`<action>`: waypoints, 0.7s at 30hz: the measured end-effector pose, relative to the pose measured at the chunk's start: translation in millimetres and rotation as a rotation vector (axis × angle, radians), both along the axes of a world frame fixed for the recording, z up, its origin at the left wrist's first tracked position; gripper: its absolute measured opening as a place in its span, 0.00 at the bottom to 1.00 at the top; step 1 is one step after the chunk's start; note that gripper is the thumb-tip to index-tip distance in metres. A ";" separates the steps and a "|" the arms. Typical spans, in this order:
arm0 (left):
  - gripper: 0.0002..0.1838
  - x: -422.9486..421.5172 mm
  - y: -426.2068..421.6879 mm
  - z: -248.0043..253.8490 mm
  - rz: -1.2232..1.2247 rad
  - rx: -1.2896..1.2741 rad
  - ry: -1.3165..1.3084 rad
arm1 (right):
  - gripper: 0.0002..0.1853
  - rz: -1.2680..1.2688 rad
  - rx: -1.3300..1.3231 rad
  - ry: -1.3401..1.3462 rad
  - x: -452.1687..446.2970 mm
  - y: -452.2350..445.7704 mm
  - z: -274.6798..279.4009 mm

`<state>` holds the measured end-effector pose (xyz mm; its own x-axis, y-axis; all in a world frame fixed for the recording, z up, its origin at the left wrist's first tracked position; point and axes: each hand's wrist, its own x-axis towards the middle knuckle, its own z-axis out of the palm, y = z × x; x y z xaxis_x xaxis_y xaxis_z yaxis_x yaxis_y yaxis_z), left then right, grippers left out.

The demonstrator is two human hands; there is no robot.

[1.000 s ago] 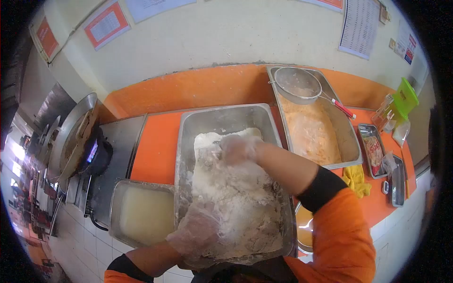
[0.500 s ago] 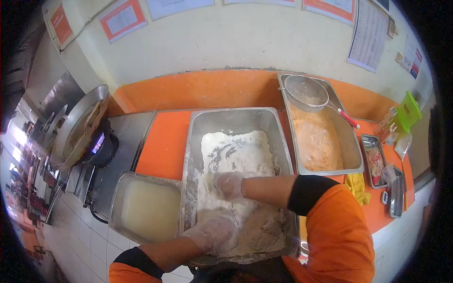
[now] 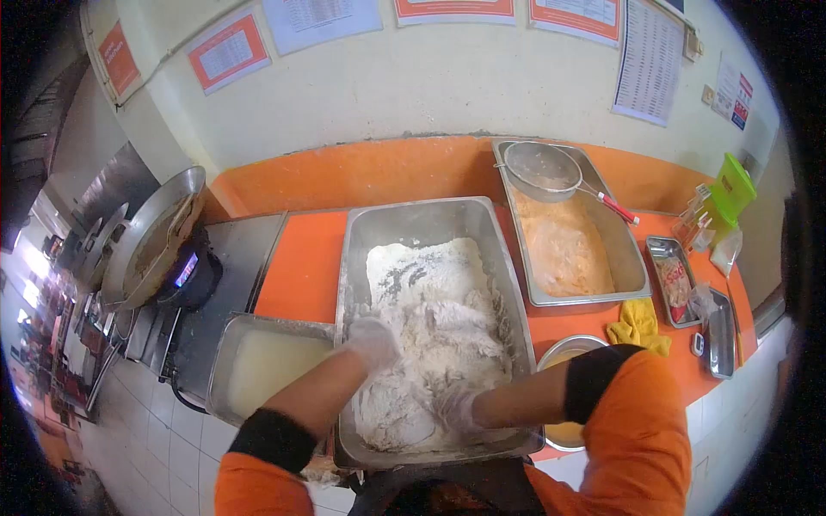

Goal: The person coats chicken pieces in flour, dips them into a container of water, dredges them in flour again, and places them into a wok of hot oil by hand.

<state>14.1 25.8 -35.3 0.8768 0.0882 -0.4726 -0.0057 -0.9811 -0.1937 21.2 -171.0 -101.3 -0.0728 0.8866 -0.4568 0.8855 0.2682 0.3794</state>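
Note:
A large steel tray (image 3: 349, 258) in the middle holds white flour (image 3: 430, 267) with flour-coated lumps in its nearer half. My left hand (image 3: 375, 342), in a clear plastic glove, lies against the flour at the tray's left side. Lower and to the right, my right hand (image 3: 458, 408), gloved too, is pushed into the coated mass near the front edge. Flour and the angle hide the fingers of both hands, so what they hold, if anything, does not show.
Left are a pan of pale liquid (image 3: 267, 365) and a wok (image 3: 151, 245) over a burner flame. Right are a tray of orange mix (image 3: 564, 245) with a sieve (image 3: 542, 168) on its rim, a yellow cloth (image 3: 638, 327), a bowl (image 3: 568, 348) and small trays (image 3: 675, 279).
My left hand has moved up and away along the tray's left side. My right hand has come down toward the front edge. Coated lumps now show in the middle of the tray.

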 end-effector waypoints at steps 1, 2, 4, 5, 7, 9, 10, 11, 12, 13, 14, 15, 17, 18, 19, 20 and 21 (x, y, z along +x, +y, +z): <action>0.14 10.6 3.5 -15.7 0.005 -0.080 0.031 | 0.25 0.005 -0.037 0.002 -4.7 4.5 -24.7; 0.14 23.5 6.2 -31.0 0.009 -0.161 0.058 | 0.24 0.011 0.041 -0.006 -6.5 10.2 -52.7; 0.14 47.3 8.4 -63.5 -0.001 -0.086 0.009 | 0.20 0.050 0.344 -0.125 -7.5 19.1 -100.4; 0.15 54.2 11.0 -83.8 -0.006 -0.048 -0.005 | 0.18 0.076 0.524 -0.215 -5.1 22.9 -116.0; 0.15 63.7 46.5 -139.5 -0.211 0.003 0.016 | 0.15 0.077 0.755 -0.258 5.4 30.8 -127.5; 0.15 63.1 45.7 -138.8 -0.053 -0.112 -0.058 | 0.15 -0.467 0.570 0.687 11.1 50.2 -94.9; 0.15 59.4 30.7 -109.2 0.215 -0.244 -0.118 | 0.15 -0.475 0.513 0.739 22.4 53.3 -77.8; 0.15 55.5 15.4 -79.1 0.473 -0.383 -0.223 | 0.14 -0.480 0.453 0.790 34.8 56.6 -61.2; 0.15 55.1 15.5 -62.0 0.535 -0.416 -0.263 | 0.13 -0.482 0.389 0.837 46.3 59.6 -48.8; 0.15 51.9 21.4 -44.4 0.498 -0.388 -0.246 | 0.13 -0.438 0.339 0.750 59.0 62.7 -42.3; 0.14 46.8 26.5 -23.4 0.446 -0.365 -0.224 | 0.12 -0.389 0.284 0.659 72.7 65.3 -38.4; 0.14 38.7 30.7 -3.3 0.407 -0.343 -0.204 | 0.12 -0.338 0.224 0.569 86.4 67.6 -31.1; 0.13 17.2 28.8 26.4 0.349 -0.308 -0.180 | 0.12 -0.339 0.334 0.548 91.1 55.4 52.4; 0.13 4.7 22.3 34.4 0.324 -0.281 -0.163 | 0.13 -0.320 0.300 0.501 102.1 65.3 57.7; 0.13 -7.1 12.8 33.1 0.282 -0.261 -0.137 | 0.14 -0.301 0.271 0.453 113.1 81.2 57.4; 0.13 -20.1 2.0 26.5 0.232 -0.247 -0.110 | 0.15 -0.282 0.241 0.405 119.4 96.4 53.9; 0.12 -35.4 -11.8 11.9 0.129 -0.254 -0.073 | 0.15 -0.374 0.248 0.423 118.1 109.8 49.7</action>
<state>-21.3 14.0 -23.4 0.8984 0.0883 -0.4302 0.1273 -0.9899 0.0628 139.2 -61.2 -51.6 0.1335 0.9634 -0.2326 0.9900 -0.1405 -0.0139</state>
